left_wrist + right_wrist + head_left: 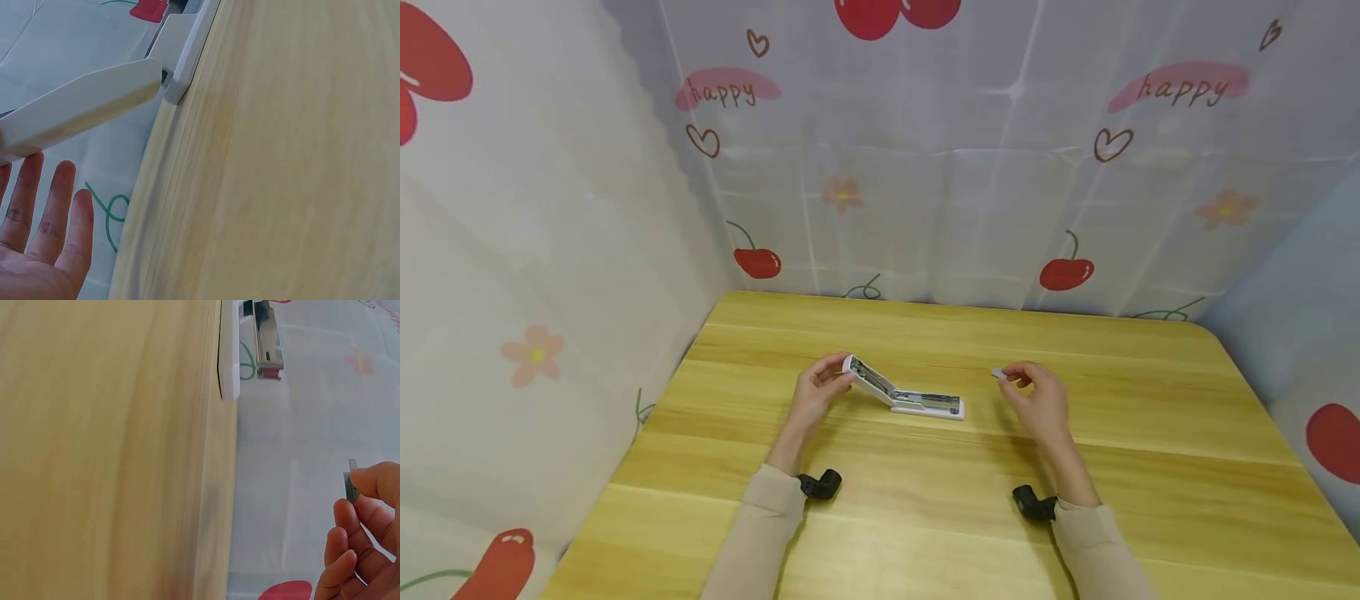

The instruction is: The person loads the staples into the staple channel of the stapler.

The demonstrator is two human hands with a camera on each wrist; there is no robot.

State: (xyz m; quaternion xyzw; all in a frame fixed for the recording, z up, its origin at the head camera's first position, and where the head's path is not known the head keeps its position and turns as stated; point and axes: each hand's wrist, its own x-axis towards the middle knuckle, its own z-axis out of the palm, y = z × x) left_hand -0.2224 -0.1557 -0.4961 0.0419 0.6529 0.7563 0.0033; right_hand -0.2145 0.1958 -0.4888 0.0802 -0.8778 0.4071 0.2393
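Note:
A white stapler [928, 411] lies on the wooden table, its top arm swung far back so the metal staple channel [931, 399] shows. My left hand [820, 385] holds the raised end of that arm between thumb and fingers. In the left wrist view the underside of the stapler's arm [81, 103] slants up from the hinge, and some fingers [53, 219] are spread below it. To the right of the stapler and above the table, my right hand [1037, 400] pinches a small grey strip of staples [350, 482] between thumb and fingertips.
The wooden table [910, 525] reaches back to a curtain [940, 208] printed with cherries and hearts. Similar cloth hangs on the left and right sides. A black wrist camera [822, 484] is strapped to the left forearm, another camera [1033, 503] to the right.

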